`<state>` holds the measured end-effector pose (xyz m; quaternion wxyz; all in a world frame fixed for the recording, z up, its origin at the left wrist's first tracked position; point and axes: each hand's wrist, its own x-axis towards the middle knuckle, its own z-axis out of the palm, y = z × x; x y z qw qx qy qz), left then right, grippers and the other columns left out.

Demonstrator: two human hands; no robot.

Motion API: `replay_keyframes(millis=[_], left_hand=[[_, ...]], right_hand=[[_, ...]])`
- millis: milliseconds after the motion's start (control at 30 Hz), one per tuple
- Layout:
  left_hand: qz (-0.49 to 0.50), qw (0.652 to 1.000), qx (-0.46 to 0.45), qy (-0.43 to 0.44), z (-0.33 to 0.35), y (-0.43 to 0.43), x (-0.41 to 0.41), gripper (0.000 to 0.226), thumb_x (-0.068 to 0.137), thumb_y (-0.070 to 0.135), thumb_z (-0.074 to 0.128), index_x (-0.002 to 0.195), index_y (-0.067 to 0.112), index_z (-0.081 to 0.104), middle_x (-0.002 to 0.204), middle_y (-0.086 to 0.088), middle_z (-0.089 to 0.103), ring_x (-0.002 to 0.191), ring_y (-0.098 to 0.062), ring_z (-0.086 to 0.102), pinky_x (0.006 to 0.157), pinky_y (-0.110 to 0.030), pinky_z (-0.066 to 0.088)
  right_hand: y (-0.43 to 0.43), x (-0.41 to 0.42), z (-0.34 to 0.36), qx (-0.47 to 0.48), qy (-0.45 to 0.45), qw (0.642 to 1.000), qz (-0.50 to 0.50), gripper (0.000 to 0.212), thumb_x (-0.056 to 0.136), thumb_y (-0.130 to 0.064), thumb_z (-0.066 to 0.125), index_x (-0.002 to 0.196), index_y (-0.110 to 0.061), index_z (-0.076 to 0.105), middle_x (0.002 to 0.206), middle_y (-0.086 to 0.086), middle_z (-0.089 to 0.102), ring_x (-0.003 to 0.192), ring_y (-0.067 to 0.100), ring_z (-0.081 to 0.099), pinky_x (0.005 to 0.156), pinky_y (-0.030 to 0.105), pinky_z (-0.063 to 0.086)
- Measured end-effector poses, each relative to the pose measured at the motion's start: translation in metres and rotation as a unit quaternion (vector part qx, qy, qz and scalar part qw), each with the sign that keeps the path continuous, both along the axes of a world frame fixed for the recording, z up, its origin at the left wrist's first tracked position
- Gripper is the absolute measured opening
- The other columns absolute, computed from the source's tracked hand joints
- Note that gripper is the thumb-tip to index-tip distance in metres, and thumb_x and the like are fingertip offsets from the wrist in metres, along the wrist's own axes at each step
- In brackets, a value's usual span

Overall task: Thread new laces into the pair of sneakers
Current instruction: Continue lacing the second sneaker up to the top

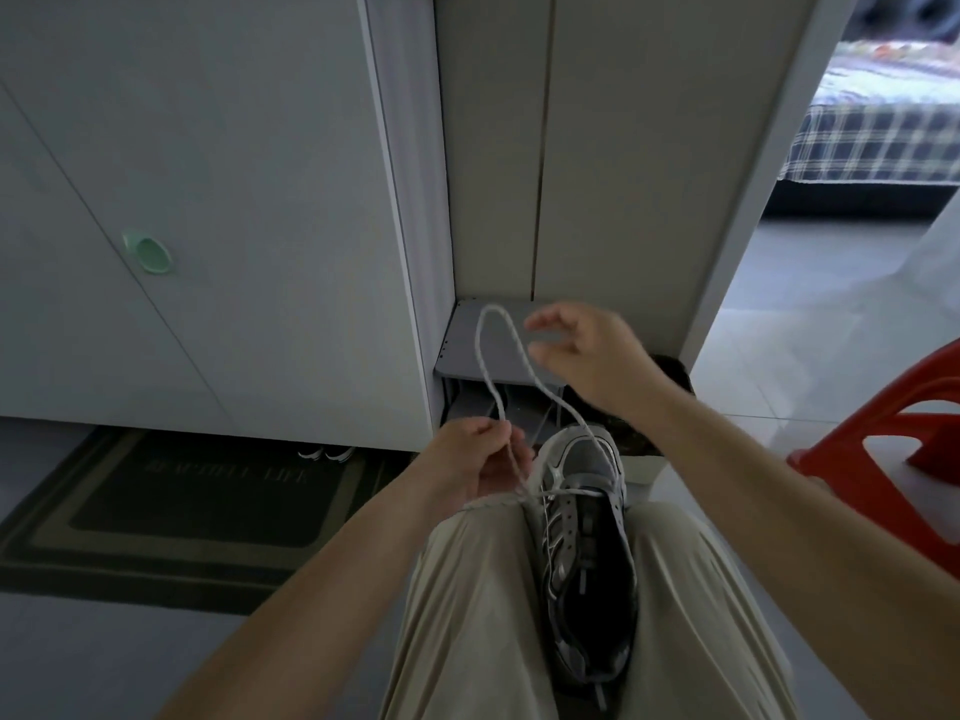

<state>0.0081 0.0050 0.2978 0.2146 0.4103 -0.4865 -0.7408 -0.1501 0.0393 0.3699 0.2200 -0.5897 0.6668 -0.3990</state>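
L fingers (496,433) pinch lace (485,350); R fingers (540,322) beside loop.

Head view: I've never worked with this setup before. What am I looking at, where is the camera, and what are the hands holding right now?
There is no machine here: the single picture comes from a camera on a person's head, looking forward and down at their own bare arms. The person seems to be seated, with a grey sneaker wedged between their knees, toe pointing away. A white lace runs through the eyelets nearest the toe and rises in a tall loop. The left hand pinches the lace just beside the shoe. The right hand is raised near the loop with fingers spread, gripping nothing that I can see. Around them: a dark doormat on the floor, white cabinets, a small grey shelf and a red plastic stool.
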Motion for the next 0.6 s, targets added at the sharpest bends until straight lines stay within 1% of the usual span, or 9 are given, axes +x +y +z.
replay_keyframes(millis=[67, 133, 200, 267, 367, 433, 500, 533, 600], left_hand=[[0.078, 0.995, 0.028, 0.062, -0.001, 0.001, -0.004, 0.017, 0.1, 0.008, 0.042, 0.097, 0.0, 0.056, 0.08, -0.012, 0.067, 0.066, -0.017, 0.068, 0.059, -0.029, 0.058], [0.138, 0.987, 0.029, 0.074, -0.002, 0.0, -0.006, 0.015, 0.099, 0.008, 0.045, 0.094, 0.002, 0.057, 0.082, -0.01, 0.068, 0.068, -0.017, 0.068, 0.062, -0.029, 0.058], [0.162, 0.983, 0.029, 0.078, -0.003, -0.002, -0.005, 0.012, 0.097, 0.008, 0.049, 0.093, 0.004, 0.059, 0.083, -0.01, 0.07, 0.069, -0.017, 0.068, 0.065, -0.031, 0.056], [0.174, 0.979, 0.032, 0.097, -0.002, -0.003, -0.004, 0.01, 0.096, 0.007, 0.051, 0.094, 0.003, 0.059, 0.085, -0.012, 0.07, 0.071, -0.018, 0.069, 0.062, -0.029, 0.059], [0.188, 0.973, 0.032, 0.129, -0.001, -0.001, -0.003, 0.009, 0.094, 0.007, 0.054, 0.094, 0.002, 0.061, 0.085, -0.013, 0.07, 0.075, -0.02, 0.069, 0.061, -0.026, 0.058], [0.144, 0.984, -0.005, 0.104, -0.004, 0.001, -0.004, 0.012, 0.092, 0.013, 0.058, 0.091, 0.005, 0.066, 0.086, -0.016, 0.069, 0.078, -0.026, 0.066, 0.072, -0.032, 0.056], [0.061, 0.995, -0.069, 0.025, -0.007, 0.006, -0.008, 0.015, 0.09, 0.018, 0.062, 0.091, 0.005, 0.07, 0.084, -0.018, 0.064, 0.077, -0.028, 0.06, 0.076, -0.038, 0.052], [0.039, 0.995, -0.092, -0.005, -0.008, 0.009, -0.011, 0.016, 0.09, 0.019, 0.063, 0.093, 0.004, 0.07, 0.081, -0.016, 0.064, 0.075, -0.025, 0.059, 0.074, -0.037, 0.053], [0.054, 0.992, -0.113, -0.025, -0.008, 0.012, -0.017, 0.014, 0.089, 0.019, 0.065, 0.089, 0.006, 0.071, 0.076, -0.013, 0.066, 0.068, -0.021, 0.059, 0.062, -0.032, 0.052]], right_hand=[[0.012, 0.006, -0.022, 0.008, 0.034, 0.999, 0.001, 0.007, 0.088, -0.032, 0.062, 0.094, -0.028, 0.06, 0.086, -0.018, 0.061, 0.073, -0.006, 0.055, 0.067, 0.015, 0.04], [0.024, 0.01, -0.044, 0.047, 0.037, 0.998, -0.007, 0.015, 0.089, -0.041, 0.058, 0.086, -0.026, 0.06, 0.076, -0.016, 0.06, 0.068, -0.003, 0.053, 0.061, 0.015, 0.038], [0.032, 0.014, -0.061, 0.096, 0.048, 0.994, 0.01, 0.02, 0.087, -0.045, 0.059, 0.082, -0.027, 0.062, 0.071, -0.015, 0.06, 0.065, -0.001, 0.054, 0.06, 0.017, 0.038], [0.035, 0.017, -0.07, 0.12, 0.072, 0.99, 0.035, 0.017, 0.087, -0.041, 0.062, 0.078, -0.026, 0.064, 0.068, -0.011, 0.06, 0.063, 0.003, 0.056, 0.06, 0.021, 0.042], [0.036, 0.017, -0.075, 0.105, 0.08, 0.991, 0.037, 0.02, 0.089, -0.03, 0.059, 0.073, -0.022, 0.067, 0.065, -0.005, 0.061, 0.059, 0.008, 0.055, 0.063, 0.032, 0.048], [0.036, 0.015, -0.075, 0.084, 0.082, 0.993, 0.029, 0.021, 0.089, -0.03, 0.059, 0.069, -0.028, 0.066, 0.057, -0.011, 0.059, 0.054, 0.004, 0.052, 0.057, 0.026, 0.045], [0.035, 0.011, -0.074, 0.075, 0.058, 0.995, 0.024, 0.025, 0.088, -0.03, 0.061, 0.064, -0.028, 0.065, 0.052, -0.015, 0.057, 0.051, 0.001, 0.052, 0.053, 0.017, 0.039], [0.034, 0.008, -0.075, 0.074, 0.048, 0.996, 0.021, 0.026, 0.088, -0.031, 0.062, 0.063, -0.025, 0.065, 0.051, -0.012, 0.056, 0.05, 0.002, 0.051, 0.051, 0.016, 0.037], [0.036, 0.002, -0.077, 0.076, 0.04, 0.996, 0.005, 0.027, 0.085, -0.035, 0.066, 0.062, -0.02, 0.064, 0.049, -0.009, 0.052, 0.047, 0.003, 0.046, 0.048, 0.015, 0.034]])
